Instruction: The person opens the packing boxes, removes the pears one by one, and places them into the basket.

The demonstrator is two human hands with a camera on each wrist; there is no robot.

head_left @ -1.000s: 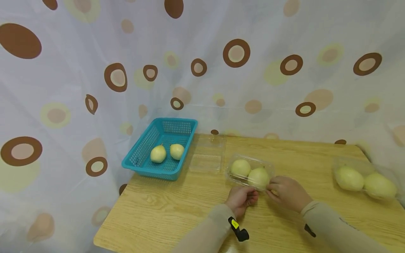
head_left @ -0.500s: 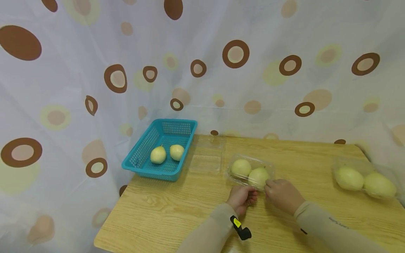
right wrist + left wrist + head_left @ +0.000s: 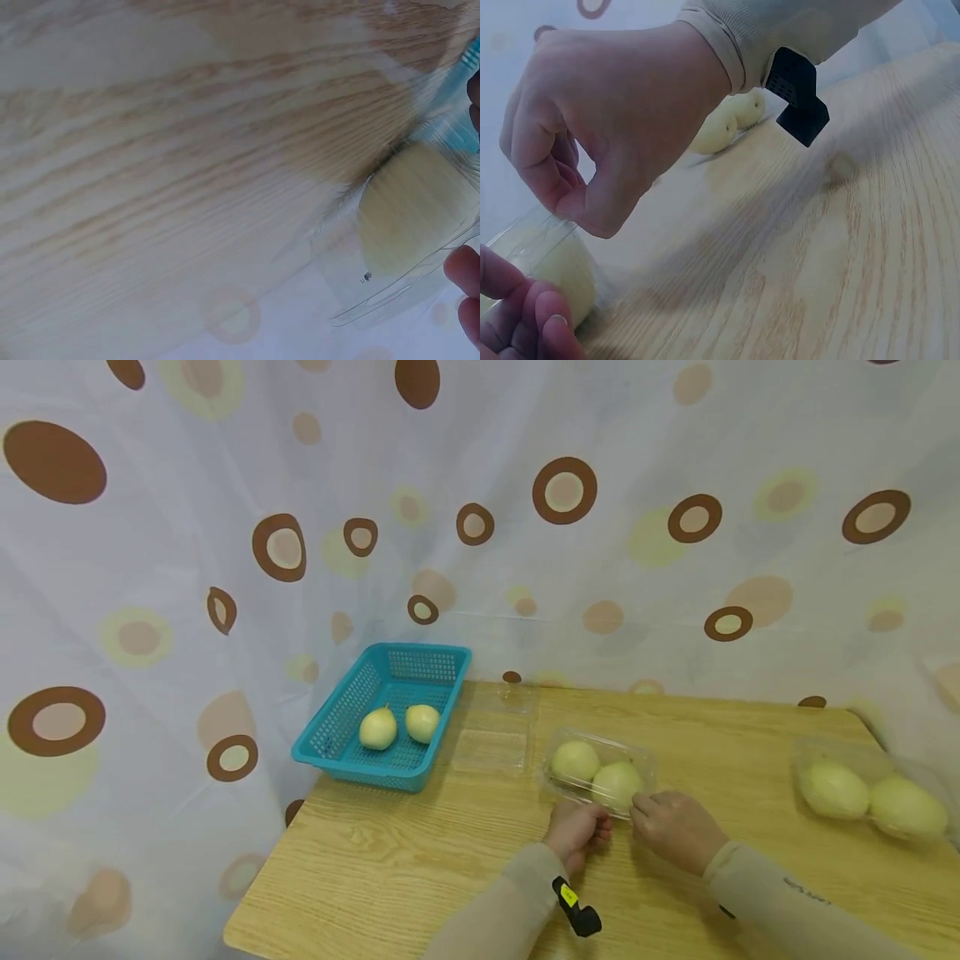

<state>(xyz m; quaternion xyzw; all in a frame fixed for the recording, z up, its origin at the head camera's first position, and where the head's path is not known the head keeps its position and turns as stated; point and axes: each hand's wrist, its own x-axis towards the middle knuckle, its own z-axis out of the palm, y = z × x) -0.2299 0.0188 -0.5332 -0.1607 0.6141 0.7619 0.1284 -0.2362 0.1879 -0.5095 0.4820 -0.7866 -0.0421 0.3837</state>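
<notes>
Two pale yellow-green pears (image 3: pixel 575 762) lie inside a clear plastic clamshell box (image 3: pixel 613 746) on the table. At the box's near edge, my left hand (image 3: pixel 576 833) pinches the rim, palm side partly turned up. My right hand (image 3: pixel 677 828) pinches the near right corner from above, thumb against fingers. The left wrist view shows the right hand (image 3: pixel 607 112) gripping the box edge over a pear (image 3: pixel 568 279), with left fingers (image 3: pixel 544 315) curled beside it. In the right wrist view a pear (image 3: pixel 412 210) shows through the plastic, with fingertips (image 3: pixel 463 271) at its edge.
A blue-green basket (image 3: pixel 352 768) holding two pears (image 3: pixel 378 728) stands at the back left. Beside it lies an open clear box (image 3: pixel 491 747). Another clear box with two pears (image 3: pixel 835 790) sits at the right. A dotted curtain (image 3: pixel 487 443) hangs behind the wooden table (image 3: pixel 360 868).
My right hand and forearm have shifted slightly left along the box's near edge. The left hand stays at the rim, and the box has barely moved.
</notes>
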